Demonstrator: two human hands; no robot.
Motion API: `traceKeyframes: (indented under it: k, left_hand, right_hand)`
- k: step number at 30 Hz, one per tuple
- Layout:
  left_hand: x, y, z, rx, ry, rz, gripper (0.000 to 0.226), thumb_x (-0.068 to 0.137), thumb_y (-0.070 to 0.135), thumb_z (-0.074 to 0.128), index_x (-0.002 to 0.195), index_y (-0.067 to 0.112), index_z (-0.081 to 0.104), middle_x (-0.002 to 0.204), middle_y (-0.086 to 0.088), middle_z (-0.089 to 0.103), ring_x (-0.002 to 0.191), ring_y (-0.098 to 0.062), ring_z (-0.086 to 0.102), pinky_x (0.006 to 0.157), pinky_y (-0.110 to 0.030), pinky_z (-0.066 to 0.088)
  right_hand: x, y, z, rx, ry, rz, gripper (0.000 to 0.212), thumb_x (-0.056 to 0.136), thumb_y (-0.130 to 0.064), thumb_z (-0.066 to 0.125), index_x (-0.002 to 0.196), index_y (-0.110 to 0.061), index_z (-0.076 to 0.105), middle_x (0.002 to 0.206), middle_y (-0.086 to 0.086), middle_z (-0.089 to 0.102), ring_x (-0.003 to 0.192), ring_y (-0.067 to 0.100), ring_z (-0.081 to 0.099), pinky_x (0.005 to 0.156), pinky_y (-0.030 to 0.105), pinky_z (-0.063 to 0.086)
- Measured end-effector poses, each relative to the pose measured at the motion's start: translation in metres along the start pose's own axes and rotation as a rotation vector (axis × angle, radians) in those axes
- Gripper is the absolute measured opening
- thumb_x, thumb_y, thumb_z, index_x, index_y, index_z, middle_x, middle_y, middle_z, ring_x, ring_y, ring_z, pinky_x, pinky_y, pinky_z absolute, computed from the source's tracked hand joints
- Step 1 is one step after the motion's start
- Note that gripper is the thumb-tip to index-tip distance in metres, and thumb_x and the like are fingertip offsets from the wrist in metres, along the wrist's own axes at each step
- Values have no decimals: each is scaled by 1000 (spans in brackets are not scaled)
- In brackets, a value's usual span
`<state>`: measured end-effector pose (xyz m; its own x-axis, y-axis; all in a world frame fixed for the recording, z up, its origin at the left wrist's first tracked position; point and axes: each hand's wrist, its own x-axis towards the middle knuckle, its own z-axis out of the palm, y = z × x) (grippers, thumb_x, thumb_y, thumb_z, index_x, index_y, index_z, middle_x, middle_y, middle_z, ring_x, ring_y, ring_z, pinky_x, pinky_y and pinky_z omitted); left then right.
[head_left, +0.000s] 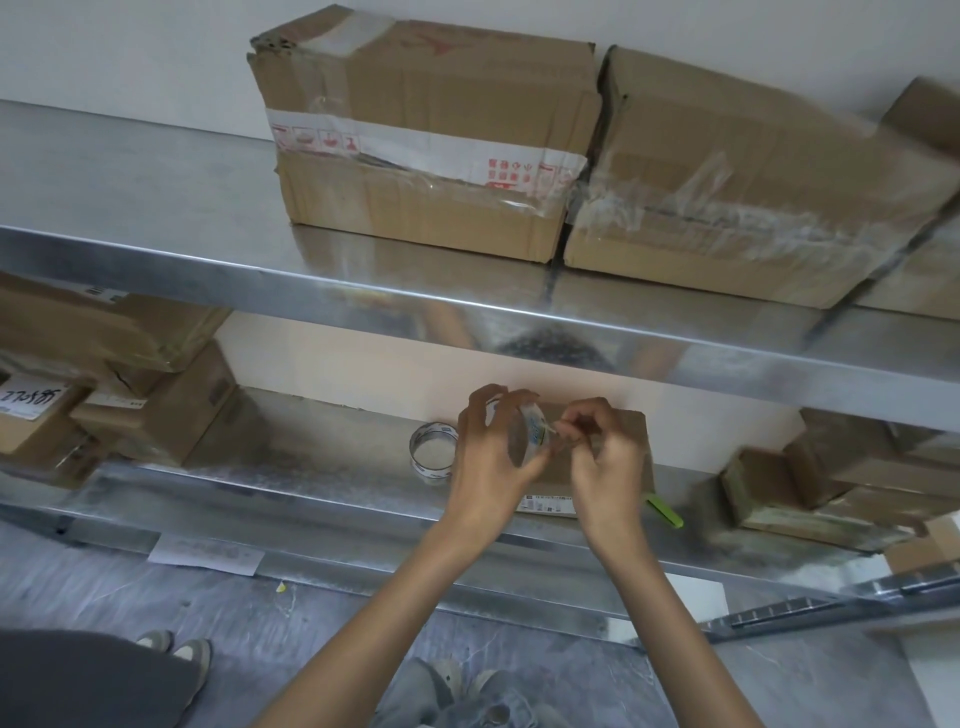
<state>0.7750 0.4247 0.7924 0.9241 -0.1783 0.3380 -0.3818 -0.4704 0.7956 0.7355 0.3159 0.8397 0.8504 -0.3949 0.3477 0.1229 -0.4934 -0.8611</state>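
Tape roll (529, 435) held upright over a small box (631, 431) on the lower shelf (311, 467), clamped in the left hand (488, 454) grip; right hand (605, 460) grip pinching at the tape's loose end. Could split or restick that end through a slipping fingernail.

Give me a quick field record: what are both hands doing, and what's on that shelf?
left hand: grips the tape roll, held up on edge
right hand: pinches at the loose tape end on the roll
below hands: small box on the middle shelf
spare roll: lies flat on that shelf, left of the hands
green tool: at the small box's right front corner
top shelf: two large taped boxes
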Motion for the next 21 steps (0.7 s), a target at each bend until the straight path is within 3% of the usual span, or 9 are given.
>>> traceKeyframes:
  k: [5, 9, 13, 17, 21]
  left_hand:
    - [-4, -3, 0, -8, 17, 1, 49, 80, 52, 66, 122, 29, 55, 130, 2, 42, 117, -20, 48, 96, -35, 46]
    - [-4, -2, -4, -17, 68, 36, 51, 77, 52, 64, 121, 26, 57, 133, -2, 42, 125, -20, 43, 99, -35, 46]
    - [-4, -2, -8, -24, 79, 76, 51, 76, 48, 70, 121, 25, 58, 133, -2, 42, 126, -20, 42, 99, -36, 46]
    - [-2, -7, -12, -62, 42, 124, 69, 62, 54, 79, 121, 27, 55, 130, -4, 46, 125, -17, 43, 102, -36, 44]
    - [-4, -8, -13, -102, 11, 138, 73, 58, 56, 81, 121, 29, 54, 128, 0, 45, 124, -14, 45, 102, -32, 45]
  right_hand:
    - [0, 5, 1, -27, -49, -3, 20, 82, 8, 59, 79, -11, 56, 72, -7, 58, 72, 1, 55, 65, 10, 41]
    - [5, 5, 3, 38, -118, 166, 26, 85, 0, 62, 87, -22, 48, 78, -9, 59, 69, -5, 56, 63, 8, 40]
    - [12, 6, 1, 127, -207, 316, 21, 84, -2, 65, 93, -14, 50, 77, 0, 59, 65, 3, 57, 61, 12, 41]
    - [12, 9, -6, 191, -300, 495, 11, 86, -16, 67, 89, -16, 57, 79, 5, 63, 68, 13, 60, 62, 20, 48]
    - [9, 3, -8, 235, -262, 551, 14, 84, -17, 70, 93, -13, 61, 80, 1, 64, 68, 12, 59, 52, 12, 46]
